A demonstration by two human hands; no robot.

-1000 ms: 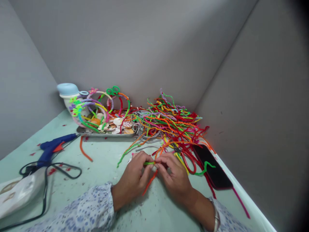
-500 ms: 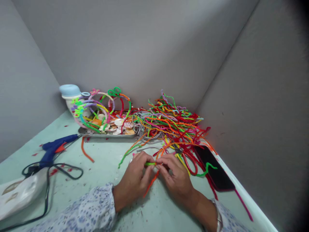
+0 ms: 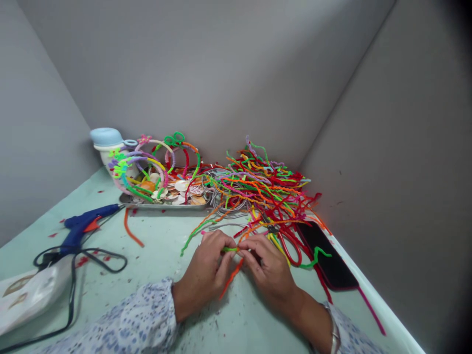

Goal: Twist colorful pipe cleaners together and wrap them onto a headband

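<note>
Multicoloured pipe cleaners (image 3: 258, 184) crowd a phone (image 3: 334, 269) while left hand (image 3: 205, 268) and right hand (image 3: 272, 273) pinch green and orange strands (image 3: 231, 278)

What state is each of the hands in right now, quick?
Left hand: closed, pinching a green fuzzy strand.
Right hand: closed, pinching at an orange fuzzy strand where it meets the green one.

Hands: 2 (left hand (image 3: 202, 273), right hand (image 3: 271, 275)) | Glue gun (image 3: 88, 217): 1 | Phone (image 3: 334, 270): 1 | Bottle (image 3: 106, 137): 1 | Tray (image 3: 165, 206): 1 | Shells (image 3: 182, 186): multiple | Pipe cleaners (image 3: 258, 182): numerous, overlapping, exact count indeterminate
</note>
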